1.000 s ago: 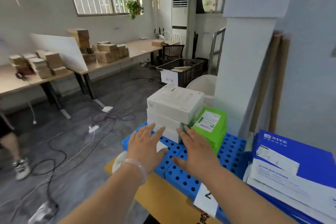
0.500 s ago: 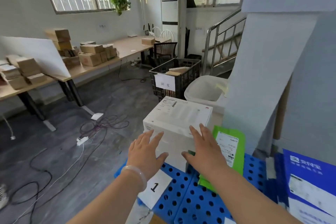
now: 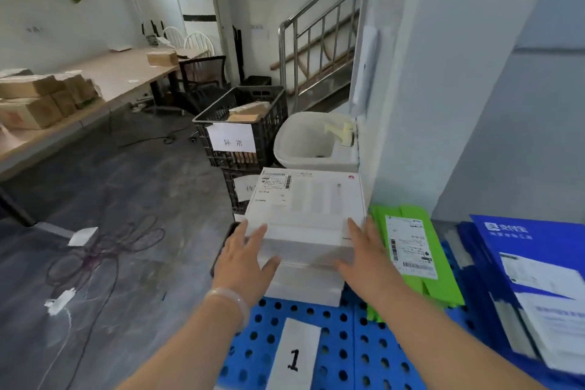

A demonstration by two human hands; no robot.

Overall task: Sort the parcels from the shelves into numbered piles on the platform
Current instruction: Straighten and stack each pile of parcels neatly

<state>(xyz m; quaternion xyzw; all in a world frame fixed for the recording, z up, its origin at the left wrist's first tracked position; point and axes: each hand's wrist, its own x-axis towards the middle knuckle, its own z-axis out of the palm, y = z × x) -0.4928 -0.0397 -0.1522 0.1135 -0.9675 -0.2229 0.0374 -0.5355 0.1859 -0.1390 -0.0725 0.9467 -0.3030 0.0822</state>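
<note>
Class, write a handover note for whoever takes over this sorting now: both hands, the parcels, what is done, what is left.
Left hand and right hand: open, fingers flat against the white box stack.
The stack stands on the blue platform behind label 1; green parcels lie to its right, blue envelopes beyond.
Done: three piles started.
Left: square the stack, probably; shelves are out of view.

White box stack (image 3: 305, 209) hemmed right by green parcels (image 3: 441, 279), wall (image 3: 411, 104) right-rear; left open over floor (image 3: 133, 199)

paper label (image 3: 294, 355) on blue platform (image 3: 373, 358): "1" | sign (image 3: 234, 141) on black crate (image 3: 274, 123): "异常"
</note>
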